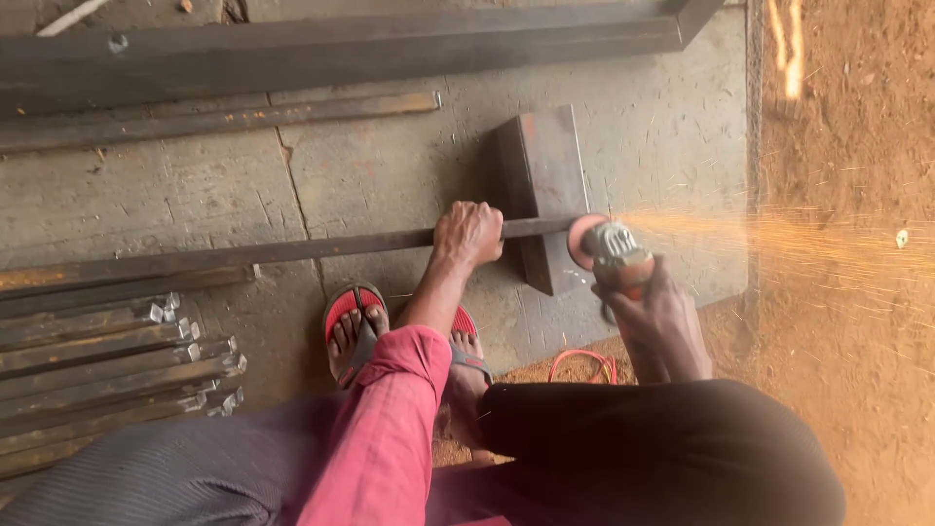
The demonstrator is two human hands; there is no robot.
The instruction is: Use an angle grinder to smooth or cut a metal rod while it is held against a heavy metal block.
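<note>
My left hand (468,234) grips a long dark steel bar (292,250) that lies across the concrete floor and rests on a heavy metal block (545,185). To its right, my right hand (654,314) holds an angle grinder (616,251). The grinder's disc (582,240) touches the bar's end at the block, and orange sparks (779,244) spray to the right over the dirt. Both my feet in red sandals (353,321) stand just below the bar.
Several cut steel pieces (117,360) lie stacked at the lower left. Long steel sections (341,49) lie along the top. An orange cable (582,365) loops on the ground by my right arm. Bare dirt (857,127) fills the right side.
</note>
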